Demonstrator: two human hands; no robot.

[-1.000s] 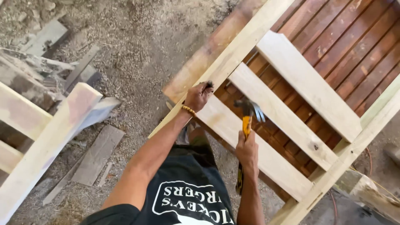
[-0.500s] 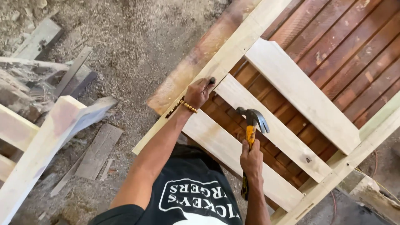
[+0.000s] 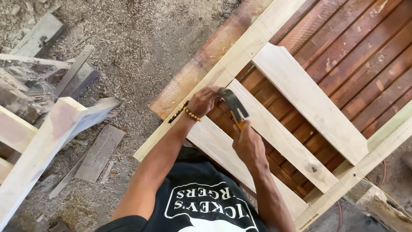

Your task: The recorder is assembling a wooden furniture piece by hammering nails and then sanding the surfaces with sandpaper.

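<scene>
Beside left hand (image 3: 202, 101), hammer (image 3: 232, 104) in right hand (image 3: 247, 146).

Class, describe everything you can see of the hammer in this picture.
The hammer has a dark grey metal head and a yellow handle, of which only a short stretch shows above the right hand that grips it. It is tilted, its head pointing up and left, down by the pale wooden rail and close beside the left hand. Whether the head touches the wood cannot be told.
</scene>
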